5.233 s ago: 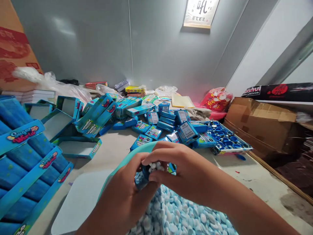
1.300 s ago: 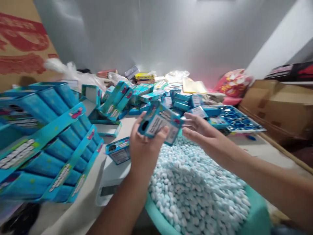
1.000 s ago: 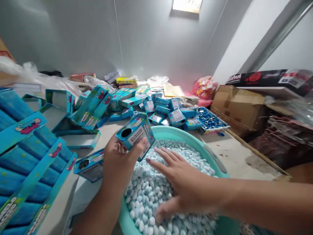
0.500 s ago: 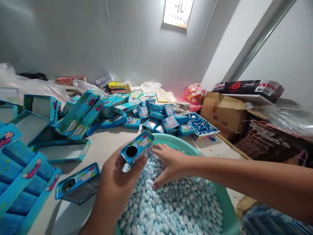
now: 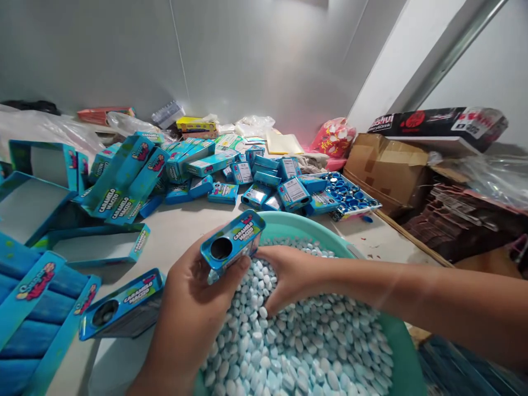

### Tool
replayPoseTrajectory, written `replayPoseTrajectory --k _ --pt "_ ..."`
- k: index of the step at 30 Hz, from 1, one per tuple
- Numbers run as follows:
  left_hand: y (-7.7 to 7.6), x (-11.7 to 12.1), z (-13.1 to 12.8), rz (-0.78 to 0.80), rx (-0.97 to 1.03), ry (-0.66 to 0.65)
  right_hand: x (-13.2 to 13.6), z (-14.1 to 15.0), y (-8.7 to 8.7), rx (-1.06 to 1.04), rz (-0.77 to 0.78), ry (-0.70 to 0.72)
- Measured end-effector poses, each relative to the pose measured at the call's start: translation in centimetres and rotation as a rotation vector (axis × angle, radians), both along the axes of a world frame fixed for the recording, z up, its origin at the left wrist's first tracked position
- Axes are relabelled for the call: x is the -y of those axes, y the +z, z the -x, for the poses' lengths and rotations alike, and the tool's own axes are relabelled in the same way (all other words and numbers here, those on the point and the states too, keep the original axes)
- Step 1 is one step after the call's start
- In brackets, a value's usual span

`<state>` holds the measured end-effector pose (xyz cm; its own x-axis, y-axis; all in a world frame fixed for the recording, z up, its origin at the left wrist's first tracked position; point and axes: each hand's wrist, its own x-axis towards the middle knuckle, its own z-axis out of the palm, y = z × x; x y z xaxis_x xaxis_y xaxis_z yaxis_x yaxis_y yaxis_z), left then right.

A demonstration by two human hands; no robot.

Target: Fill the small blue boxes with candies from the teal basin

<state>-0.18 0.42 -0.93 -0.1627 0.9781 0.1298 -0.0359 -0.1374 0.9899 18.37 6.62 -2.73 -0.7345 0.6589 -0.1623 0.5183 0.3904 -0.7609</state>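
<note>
My left hand (image 5: 198, 297) is closed around a blue candy tin (image 5: 233, 242). The tin is tilted, and the round hole in its top faces me. My right hand (image 5: 289, 275) is cupped round some pale blue and white candies (image 5: 297, 346) in a green basin (image 5: 406, 352); its thumb shows, while the fingertips are sunk in the candies or hidden behind the tin. Left of my left forearm stands a second blue tin (image 5: 124, 308), its round opening showing candies inside. That tin rests on or beside a whitish box (image 5: 119, 360).
Blue display cartons (image 5: 119, 187) crowd the left side. Behind the basin lie several piled blue tins (image 5: 268, 184) and a tray of blue caps (image 5: 350, 199). Cardboard boxes (image 5: 385, 170) stand at the right, and a red patterned bag (image 5: 333, 137) sits at the back of the table.
My right hand has gone deeper into the candies, its fingers now mostly covered. My left hand still holds the tin, turned slightly. The head view has tipped a little downward.
</note>
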Motion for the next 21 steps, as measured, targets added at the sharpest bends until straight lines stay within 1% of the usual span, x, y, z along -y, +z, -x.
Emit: replayPoseTrajectory --k 4,9,11,14,16,18,19,21 --pt "0.0 -0.1 -0.1 -0.009 -0.025 0.017 -0.1 0.2 -0.1 -0.015 0.015 0.016" --pt "0.1 0.3 0.1 0.006 -0.038 0.025 1.0 0.4 0.3 -0.014 -0.022 0.010" --pt "0.2 0.4 0.2 0.049 -0.086 -0.006 1.5 0.5 0.5 -0.026 -0.036 0.031" --pt "0.2 0.3 0.2 0.132 -0.134 -0.104 2.1 0.5 0.9 -0.049 -0.098 0.109" --pt "0.1 0.2 0.1 0.155 -0.135 -0.154 2.4 0.4 1.2 -0.045 -0.157 0.156" --pt "-0.1 0.2 0.2 0.162 -0.142 -0.177 2.8 0.4 1.4 -0.025 -0.198 0.186" --pt "-0.1 0.2 0.2 0.163 -0.148 -0.183 3.0 0.4 1.5 -0.023 -0.208 0.183" --pt "-0.2 0.2 0.3 0.155 -0.163 -0.186 3.6 0.4 1.6 -0.077 -0.219 0.131"
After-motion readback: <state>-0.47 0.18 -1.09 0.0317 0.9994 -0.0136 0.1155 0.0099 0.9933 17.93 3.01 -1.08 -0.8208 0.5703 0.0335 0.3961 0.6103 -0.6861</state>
